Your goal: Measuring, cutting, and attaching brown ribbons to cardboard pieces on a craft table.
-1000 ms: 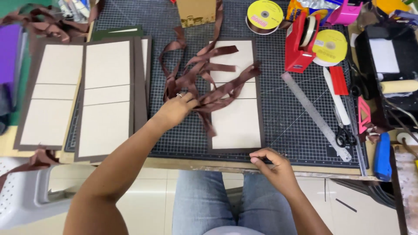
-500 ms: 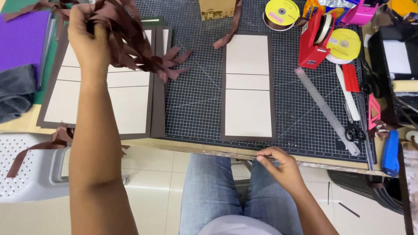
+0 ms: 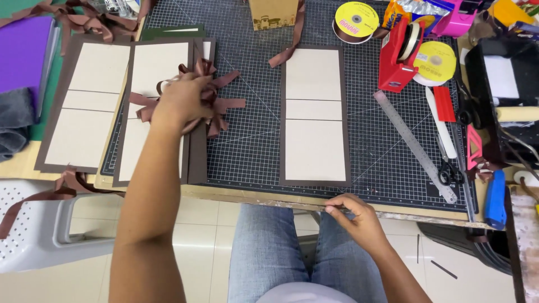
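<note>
My left hand (image 3: 182, 101) grips a bunch of brown ribbon strips (image 3: 216, 100) and holds it over the stacked brown-and-beige card covers (image 3: 157, 67) at the left of the cutting mat (image 3: 252, 140). A single brown cover with beige panels (image 3: 313, 112) lies flat in the middle of the mat. My right hand (image 3: 353, 216) rests at the table's front edge just below that cover, fingers curled and pinched; whether it holds anything I cannot tell.
A steel ruler (image 3: 414, 145), scissors (image 3: 449, 168), a red tape dispenser (image 3: 398, 56), yellow ribbon spools (image 3: 355, 21) and a blue cutter (image 3: 495, 199) crowd the right side. A small cardboard box (image 3: 273, 12) stands at the back. Purple sheets (image 3: 22, 53) lie far left. A white perforated stool (image 3: 39, 235) sits below.
My left hand lifted the ribbon bunch off the middle cover, carried it up and left, then lowered it onto the stacked covers. My right hand stayed at the table edge.
</note>
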